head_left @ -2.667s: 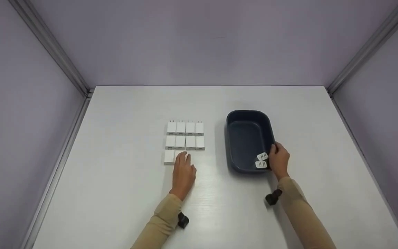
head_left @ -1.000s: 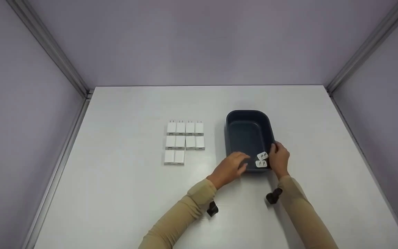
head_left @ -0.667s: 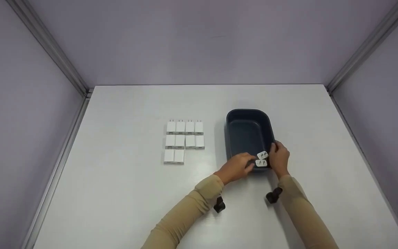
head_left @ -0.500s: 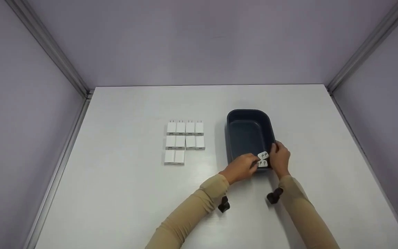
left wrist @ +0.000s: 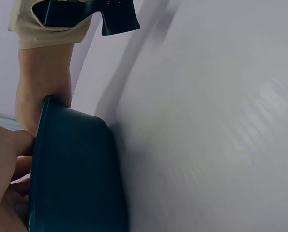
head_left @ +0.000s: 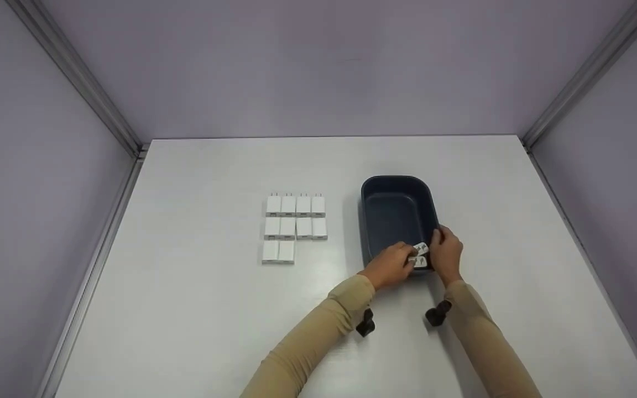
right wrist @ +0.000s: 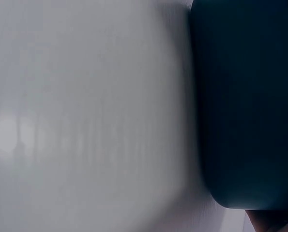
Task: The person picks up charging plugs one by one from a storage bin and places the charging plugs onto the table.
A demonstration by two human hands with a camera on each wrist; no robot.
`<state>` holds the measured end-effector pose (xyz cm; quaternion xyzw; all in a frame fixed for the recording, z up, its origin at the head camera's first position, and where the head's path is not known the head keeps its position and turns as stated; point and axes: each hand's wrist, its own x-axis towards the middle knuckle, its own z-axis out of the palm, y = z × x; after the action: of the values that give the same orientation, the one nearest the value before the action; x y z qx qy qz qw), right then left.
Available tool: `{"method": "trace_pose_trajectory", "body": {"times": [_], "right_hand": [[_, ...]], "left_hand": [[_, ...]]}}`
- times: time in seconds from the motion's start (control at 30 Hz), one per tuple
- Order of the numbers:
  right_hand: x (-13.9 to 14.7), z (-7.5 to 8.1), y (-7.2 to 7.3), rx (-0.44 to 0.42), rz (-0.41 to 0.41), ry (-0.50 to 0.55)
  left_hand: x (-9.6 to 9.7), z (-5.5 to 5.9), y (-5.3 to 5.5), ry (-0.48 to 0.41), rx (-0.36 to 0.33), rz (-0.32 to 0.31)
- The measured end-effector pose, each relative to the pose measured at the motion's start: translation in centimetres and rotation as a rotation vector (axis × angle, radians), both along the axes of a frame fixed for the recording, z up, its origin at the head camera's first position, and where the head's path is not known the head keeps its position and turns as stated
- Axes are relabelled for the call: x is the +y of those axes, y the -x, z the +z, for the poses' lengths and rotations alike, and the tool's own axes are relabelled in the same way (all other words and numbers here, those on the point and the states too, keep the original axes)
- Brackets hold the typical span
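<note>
In the head view my left hand reaches over the near wall of a dark blue bin. Its fingertips overlap two white charger plugs, which lie in the near right corner with prongs facing up. I cannot tell whether the fingers pinch one. The left wrist view has the left hand bent over the bin's rim. My right hand grips the bin's right wall at the rim. Only a bit of the right hand shows below the bin wall in the right wrist view.
Left of the bin, white chargers lie flat in rows on the white table. The back row points its prongs away from me. The front row has two chargers at its left end. Grey walls enclose the table.
My left hand has left the charger rows and moved right into the bin, to the two plugs there. A second charger in the front row is now uncovered. My right hand keeps its grip.
</note>
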<state>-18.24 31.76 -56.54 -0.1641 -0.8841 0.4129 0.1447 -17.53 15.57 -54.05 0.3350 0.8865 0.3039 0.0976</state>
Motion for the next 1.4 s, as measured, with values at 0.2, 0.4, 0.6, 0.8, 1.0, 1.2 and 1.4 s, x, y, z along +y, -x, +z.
{"method": "trace_pose_trajectory", "body": {"times": [0.2, 0.4, 0.6, 0.8, 1.0, 1.2, 1.4], "right_hand": [[0.01, 0.03, -0.05, 0.002, 0.004, 0.014], [-0.01, 0.03, -0.03, -0.001, -0.004, 0.004], [-0.03, 0.17, -0.03, -0.004, -0.009, 0.015], [-0.14, 0.18, -0.11, 0.006, -0.006, 0.013], [-0.06, -0.01, -0.01, 0.002, -0.012, -0.005], [-0.01, -0.03, -0.05, -0.017, -0.010, -0.012], [-0.07, 0.07, 0.02, 0.002, -0.018, -0.010]], "left_hand": [[0.11, 0.12, 0.13, 0.004, -0.084, 0.016], [0.11, -0.10, 0.41, -0.005, -0.076, 0.003], [0.07, -0.21, 0.63, 0.001, -0.073, -0.029], [-0.04, -0.21, 0.64, -0.011, -0.113, -0.042], [-0.17, 0.00, 0.48, -0.006, -0.096, -0.061], [-0.25, 0.03, 0.35, -0.010, -0.057, -0.083], [-0.43, 0.10, 0.36, -0.029, -0.072, -0.089]]}}
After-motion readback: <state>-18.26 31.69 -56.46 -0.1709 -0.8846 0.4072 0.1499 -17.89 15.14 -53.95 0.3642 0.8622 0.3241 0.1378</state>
